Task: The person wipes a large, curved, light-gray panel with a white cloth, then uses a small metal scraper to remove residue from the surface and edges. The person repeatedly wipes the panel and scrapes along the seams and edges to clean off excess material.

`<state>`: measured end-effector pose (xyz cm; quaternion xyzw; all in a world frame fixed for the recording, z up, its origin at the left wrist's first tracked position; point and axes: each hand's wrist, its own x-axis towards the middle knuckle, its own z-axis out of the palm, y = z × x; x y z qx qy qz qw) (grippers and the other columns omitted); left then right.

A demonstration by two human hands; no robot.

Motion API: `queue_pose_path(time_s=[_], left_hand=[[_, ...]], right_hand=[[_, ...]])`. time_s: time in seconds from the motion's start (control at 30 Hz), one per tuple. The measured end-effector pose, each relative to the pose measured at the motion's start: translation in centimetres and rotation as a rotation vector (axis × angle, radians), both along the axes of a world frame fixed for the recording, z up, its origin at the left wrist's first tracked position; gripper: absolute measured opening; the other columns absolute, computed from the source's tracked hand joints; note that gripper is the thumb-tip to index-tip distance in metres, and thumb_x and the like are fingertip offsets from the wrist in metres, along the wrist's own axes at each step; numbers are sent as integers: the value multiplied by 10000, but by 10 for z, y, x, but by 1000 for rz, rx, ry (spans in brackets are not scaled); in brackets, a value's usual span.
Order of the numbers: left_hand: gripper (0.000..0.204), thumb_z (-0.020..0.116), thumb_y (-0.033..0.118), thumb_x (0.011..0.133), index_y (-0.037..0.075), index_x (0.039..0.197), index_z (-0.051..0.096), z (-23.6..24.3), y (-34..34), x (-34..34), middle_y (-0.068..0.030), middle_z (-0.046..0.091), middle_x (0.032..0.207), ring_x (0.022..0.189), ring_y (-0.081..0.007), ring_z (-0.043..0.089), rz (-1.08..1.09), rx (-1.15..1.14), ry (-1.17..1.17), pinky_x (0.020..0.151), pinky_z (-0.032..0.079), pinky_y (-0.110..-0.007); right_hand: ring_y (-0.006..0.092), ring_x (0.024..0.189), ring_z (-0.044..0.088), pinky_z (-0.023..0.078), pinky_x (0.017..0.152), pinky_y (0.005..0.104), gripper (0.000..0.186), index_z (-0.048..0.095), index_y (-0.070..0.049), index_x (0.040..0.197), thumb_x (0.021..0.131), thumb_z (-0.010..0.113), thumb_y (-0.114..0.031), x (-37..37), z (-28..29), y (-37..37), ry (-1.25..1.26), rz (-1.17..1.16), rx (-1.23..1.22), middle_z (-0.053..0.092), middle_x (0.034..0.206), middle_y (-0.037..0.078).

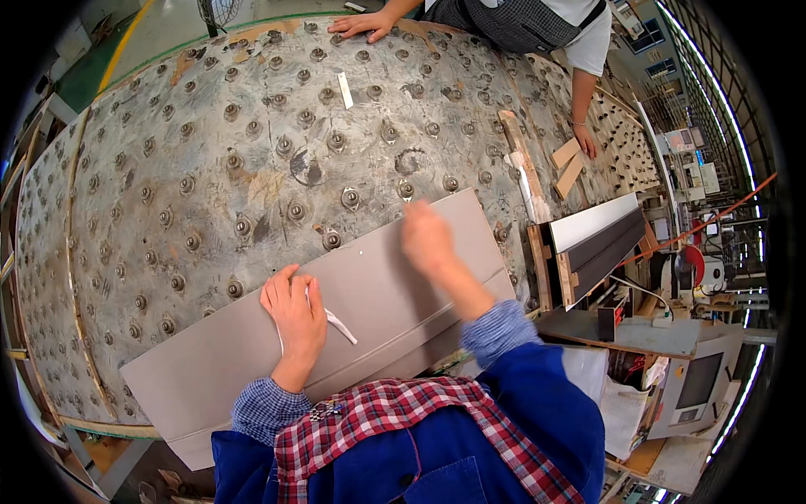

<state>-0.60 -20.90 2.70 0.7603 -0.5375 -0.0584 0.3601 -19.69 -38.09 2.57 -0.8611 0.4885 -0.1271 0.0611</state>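
Note:
A long grey-brown panel (252, 353) lies slantwise along the near edge of the table. On its left part rests my left hand (295, 315), fingers bent near the far edge. A thin white strip (340, 326) passes between those fingers, and its loose end lies on the panel. My right hand (428, 242) is closed and slightly blurred, over the panel's far edge on the right. What its fingers hold, if anything, is hidden.
The metal table (201, 244) is studded with several ball rollers. Across it, a co-worker's hand (365, 25) lies flat; the other hand (584, 141) is by wooden strips (567, 175). White and dark panels (600, 239) stand at right. A small white piece (345, 91) lies farther back.

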Motion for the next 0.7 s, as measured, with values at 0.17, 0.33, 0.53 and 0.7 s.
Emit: queue_pose_path(time_s=[0.17, 0.33, 0.53, 0.7], left_hand=[[85, 600, 111, 851, 51, 907, 577, 2, -2, -1, -117, 551, 1135, 1086, -303, 490, 2, -4, -6, 985, 302, -458], [84, 596, 104, 855, 55, 920, 578, -3, 2, 5, -106, 568, 1140, 1070, -299, 506, 11, -12, 11, 973, 313, -434], [89, 600, 98, 850, 56, 922, 571, -1, 1, 3, -100, 563, 1142, 1075, -294, 503, -9, 2, 36, 971, 315, -434], [87, 599, 99, 851, 57, 920, 566, -1, -4, -1, -99, 561, 1134, 1071, -293, 499, -11, -4, 24, 965, 316, -435]], right_hand=[[354, 812, 611, 520, 680, 446, 234, 586, -21, 1019, 792, 534, -44, 96, 2, 80, -322, 207, 171, 579, 912, 169], [353, 838, 616, 521, 693, 441, 261, 594, -40, 1076, 826, 527, -76, 77, 3, 58, -293, 166, 141, 599, 964, 162], [361, 946, 611, 516, 764, 461, 216, 638, -41, 996, 821, 515, -74, -67, 8, -62, -12, -195, -78, 607, 987, 155], [358, 919, 622, 523, 749, 455, 213, 641, -48, 984, 800, 535, -31, -110, 23, -96, 158, -336, -121, 605, 971, 150]])
